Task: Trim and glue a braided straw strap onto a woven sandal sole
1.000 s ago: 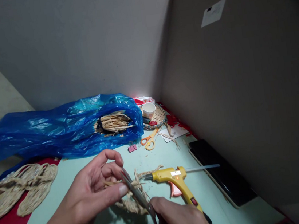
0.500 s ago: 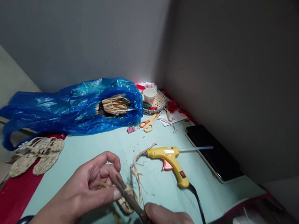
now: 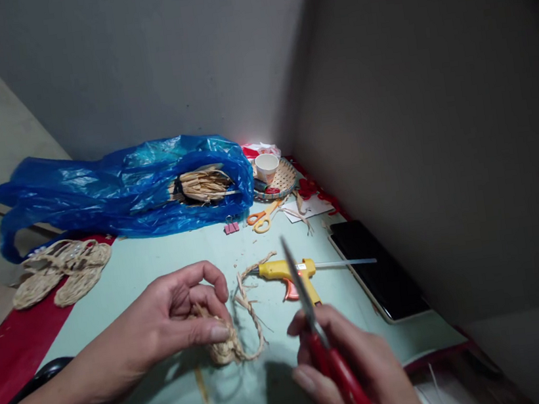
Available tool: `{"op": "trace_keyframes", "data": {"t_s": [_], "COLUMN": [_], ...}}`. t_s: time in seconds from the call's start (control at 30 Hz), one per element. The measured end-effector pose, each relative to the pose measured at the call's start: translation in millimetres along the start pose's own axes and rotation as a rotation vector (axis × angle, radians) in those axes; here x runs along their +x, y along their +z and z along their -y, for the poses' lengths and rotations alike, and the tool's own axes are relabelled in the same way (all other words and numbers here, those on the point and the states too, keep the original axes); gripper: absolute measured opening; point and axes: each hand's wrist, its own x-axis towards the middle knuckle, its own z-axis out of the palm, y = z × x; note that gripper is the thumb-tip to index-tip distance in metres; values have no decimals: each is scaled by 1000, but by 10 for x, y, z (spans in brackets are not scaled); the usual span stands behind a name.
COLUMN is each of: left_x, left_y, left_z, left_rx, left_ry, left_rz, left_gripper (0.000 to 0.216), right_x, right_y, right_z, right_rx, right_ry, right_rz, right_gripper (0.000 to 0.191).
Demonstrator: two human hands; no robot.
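My left hand point(image 3: 178, 320) pinches a small woven straw piece point(image 3: 229, 346) between thumb and fingers, just above the pale green table point(image 3: 159, 269). A braided straw cord point(image 3: 249, 297) loops out of the piece toward a yellow glue gun point(image 3: 286, 272) lying on the table. My right hand point(image 3: 356, 369) grips red-handled scissors point(image 3: 316, 328), blades closed and pointing up and away, to the right of the straw piece and apart from it.
A blue plastic bag point(image 3: 119, 192) with straw strips point(image 3: 200, 186) lies at the back. Orange scissors point(image 3: 262, 217), a pink clip point(image 3: 231, 227), a woven tray point(image 3: 282, 180) with a paper cup point(image 3: 266, 166), a black phone point(image 3: 377, 267) and straw sandals point(image 3: 61, 279) surround the work area.
The scissors have left the straw piece: my right hand swung them right and upward, blades now pointing away. A small straw offcut lies below the piece. My left hand keeps its pinch.
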Motion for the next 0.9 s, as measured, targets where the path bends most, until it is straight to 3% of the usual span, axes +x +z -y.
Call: {"op": "trace_keyframes", "data": {"t_s": [0.1,0.3,0.4,0.5,0.63,0.73,0.9], "left_x": [66,154,230,328,465,528,531], "left_y": [-25,-77,-192,-317,-416,-462,-510], "left_z": [-96,-312,-386,-407,-385,-390,-448], "left_rx": [175,408,420,332,184,286,377], "left_ry": [75,264,295,280,281,372,449], "left_rz": [30,-33,-17,34,-4,-73,-86], "left_gripper": [16,15,18,7,14,5,15], "right_x": [214,665,819,935,1058,1131,1206], "right_y": [-115,3,27,14,10,22,50], "right_z": [244,335,361,398,417,412,381], "right_rx": [301,474,570,644,722,738,797], "right_ry": [41,13,65,112,112,92,69], "right_rz": [5,190,222,250,271,282,304], "right_gripper": [38,53,54,56,58,55,57]}}
